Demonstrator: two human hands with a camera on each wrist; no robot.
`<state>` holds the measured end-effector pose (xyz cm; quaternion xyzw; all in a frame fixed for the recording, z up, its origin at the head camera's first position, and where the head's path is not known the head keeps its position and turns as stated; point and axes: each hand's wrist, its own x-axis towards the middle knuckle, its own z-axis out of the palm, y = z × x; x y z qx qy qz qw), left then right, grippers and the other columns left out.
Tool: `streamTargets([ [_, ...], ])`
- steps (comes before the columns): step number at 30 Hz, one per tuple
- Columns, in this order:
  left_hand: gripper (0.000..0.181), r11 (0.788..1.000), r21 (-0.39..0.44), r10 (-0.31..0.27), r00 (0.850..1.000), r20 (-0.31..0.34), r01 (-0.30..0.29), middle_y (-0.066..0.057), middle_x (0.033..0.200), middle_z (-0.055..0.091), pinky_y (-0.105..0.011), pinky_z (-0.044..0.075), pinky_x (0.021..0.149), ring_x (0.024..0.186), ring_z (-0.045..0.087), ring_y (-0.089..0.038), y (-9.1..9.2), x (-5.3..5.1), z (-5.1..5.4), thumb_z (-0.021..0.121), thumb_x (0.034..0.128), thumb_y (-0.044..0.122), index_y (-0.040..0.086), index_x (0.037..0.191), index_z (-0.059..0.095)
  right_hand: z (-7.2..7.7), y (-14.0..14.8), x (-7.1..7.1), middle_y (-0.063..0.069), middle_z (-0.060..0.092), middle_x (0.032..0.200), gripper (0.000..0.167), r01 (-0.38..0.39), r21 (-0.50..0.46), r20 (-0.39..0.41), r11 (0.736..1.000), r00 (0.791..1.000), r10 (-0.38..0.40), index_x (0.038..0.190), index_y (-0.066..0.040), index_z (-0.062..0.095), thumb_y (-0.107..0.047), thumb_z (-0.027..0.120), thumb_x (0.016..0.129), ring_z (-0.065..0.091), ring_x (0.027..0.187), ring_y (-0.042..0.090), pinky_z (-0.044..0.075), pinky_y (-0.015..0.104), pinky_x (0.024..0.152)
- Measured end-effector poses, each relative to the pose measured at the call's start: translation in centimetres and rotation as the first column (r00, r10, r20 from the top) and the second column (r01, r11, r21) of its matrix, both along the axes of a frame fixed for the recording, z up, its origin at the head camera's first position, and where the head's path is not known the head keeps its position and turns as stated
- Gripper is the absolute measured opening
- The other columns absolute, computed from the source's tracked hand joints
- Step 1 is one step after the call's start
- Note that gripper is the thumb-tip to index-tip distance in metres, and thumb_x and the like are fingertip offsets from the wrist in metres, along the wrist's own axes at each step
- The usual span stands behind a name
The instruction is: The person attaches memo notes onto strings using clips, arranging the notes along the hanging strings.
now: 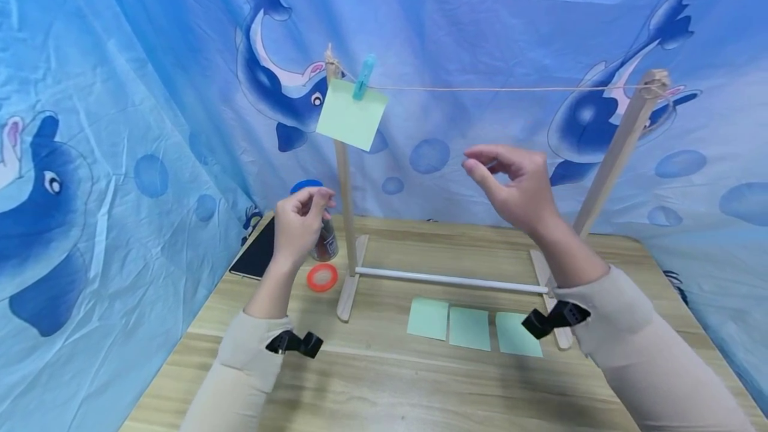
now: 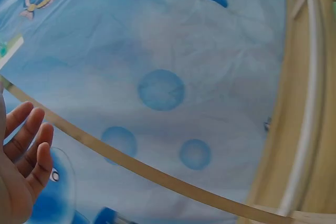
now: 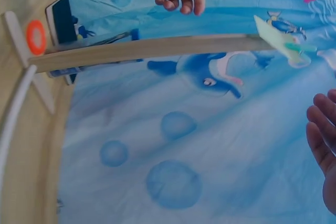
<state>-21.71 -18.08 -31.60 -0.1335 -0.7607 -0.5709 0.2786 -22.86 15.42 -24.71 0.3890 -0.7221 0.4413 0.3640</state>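
Note:
A pale green paper note point(image 1: 352, 115) hangs from a string point(image 1: 480, 89) near the left wooden post, held by a teal clothespin point(image 1: 364, 77). Below that note, in front of a blue-lidded jar point(image 1: 325, 243), my left hand point(image 1: 298, 222) is raised with loosely bent fingers and holds nothing. In mid-air under the string's right half, my right hand point(image 1: 513, 184) is also raised, its fingers loosely bent and nothing between them. The left wrist view shows spread, relaxed fingers point(image 2: 32, 140). Three more green notes point(image 1: 429, 319) lie in a row on the table.
The wooden rack has a left post point(image 1: 345, 199), a right post point(image 1: 618, 145) and a white crossbar point(image 1: 450, 279) low between them. An orange ring point(image 1: 322, 277) and a dark notebook point(image 1: 255, 251) lie at the table's left. Blue curtains point(image 1: 480, 19) surround the table point(image 1: 384, 385).

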Motion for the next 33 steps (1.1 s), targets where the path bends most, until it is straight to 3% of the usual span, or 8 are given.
streamTargets([
  [4,0.020,0.999,-0.039,0.010,0.999,0.033,-0.009,-0.023,0.078,0.066,-0.018,0.048,0.052,0.059,0.059,-0.004,0.2,1.1,-1.6,0.062,0.1011,0.009,-0.008,0.097,0.073,-2.8,1.6,1.0,0.017,0.075,0.090,0.016,0.047,0.014,0.078,0.999,0.996,-0.048,0.102,0.005,0.075,0.006,0.070,0.087,0.066,0.081,-0.003,0.053,0.015,0.077],
  [7,0.018,0.997,-0.071,-0.004,1.000,0.017,0.005,-0.017,0.071,0.066,-0.017,0.046,0.049,0.056,0.058,-0.007,0.2,1.4,-3.1,0.066,0.0983,0.009,-0.007,0.095,0.074,-4.8,2.7,1.8,0.015,0.075,0.091,0.017,0.100,0.019,0.134,0.995,0.986,-0.102,0.103,0.003,0.076,0.006,0.072,0.087,0.066,0.082,-0.004,0.052,0.013,0.077],
  [12,0.013,0.990,-0.141,-0.034,0.999,-0.023,0.030,-0.006,0.071,0.067,-0.016,0.046,0.056,0.060,0.057,-0.010,0.1,1.4,-5.4,0.072,0.0952,0.013,0.002,0.094,0.077,-8.0,4.5,2.8,0.014,0.075,0.093,0.018,0.187,0.005,0.236,0.982,0.954,-0.183,0.103,0.000,0.077,0.007,0.072,0.087,0.065,0.081,-0.004,0.051,0.011,0.073],
  [18,0.012,0.984,-0.177,0.013,0.999,-0.047,-0.021,-0.003,0.076,0.072,-0.016,0.049,0.060,0.066,0.062,-0.009,0.8,1.6,-7.2,0.074,0.0941,0.017,0.006,0.092,0.078,-11.0,6.1,3.8,0.012,0.075,0.093,0.017,0.287,0.033,0.312,0.957,0.907,-0.282,0.105,-0.003,0.077,0.001,0.073,0.090,0.065,0.080,-0.005,0.050,0.010,0.072],
  [22,0.011,0.981,-0.191,0.015,1.000,-0.011,-0.017,0.000,0.082,0.074,-0.022,0.053,0.067,0.074,0.067,-0.011,1.6,2.1,-8.5,0.074,0.0939,0.018,0.008,0.093,0.078,-13.0,7.1,4.5,0.012,0.075,0.093,0.020,0.314,0.061,0.330,0.948,0.890,-0.316,0.109,-0.003,0.076,0.000,0.074,0.089,0.064,0.082,-0.006,0.049,0.010,0.074],
  [25,0.010,0.979,-0.202,0.003,1.000,0.030,0.003,0.001,0.086,0.074,-0.028,0.054,0.073,0.078,0.067,-0.012,2.4,2.4,-9.5,0.075,0.0927,0.018,0.008,0.094,0.078,-14.5,8.1,4.9,0.015,0.075,0.093,0.025,0.314,0.062,0.325,0.947,0.891,-0.317,0.110,-0.002,0.075,0.004,0.075,0.086,0.063,0.083,-0.007,0.049,0.010,0.072],
  [29,0.009,0.975,-0.217,-0.033,0.996,0.081,0.050,0.001,0.087,0.073,-0.033,0.056,0.074,0.079,0.067,-0.013,3.2,2.6,-11.0,0.076,0.0915,0.016,0.008,0.095,0.077,-16.3,9.4,5.5,0.016,0.075,0.092,0.029,0.314,0.070,0.323,0.947,0.891,-0.320,0.110,0.000,0.074,0.008,0.076,0.083,0.062,0.084,-0.008,0.049,0.009,0.073],
  [33,0.010,0.969,-0.221,-0.087,0.989,0.123,0.113,0.001,0.087,0.072,-0.032,0.058,0.074,0.080,0.066,-0.014,3.8,2.6,-12.3,0.076,0.0914,0.015,0.008,0.097,0.076,-17.7,10.5,6.0,0.014,0.074,0.090,0.028,0.329,0.090,0.343,0.940,0.876,-0.339,0.110,0.001,0.074,0.008,0.076,0.083,0.063,0.082,-0.007,0.049,0.009,0.074],
])
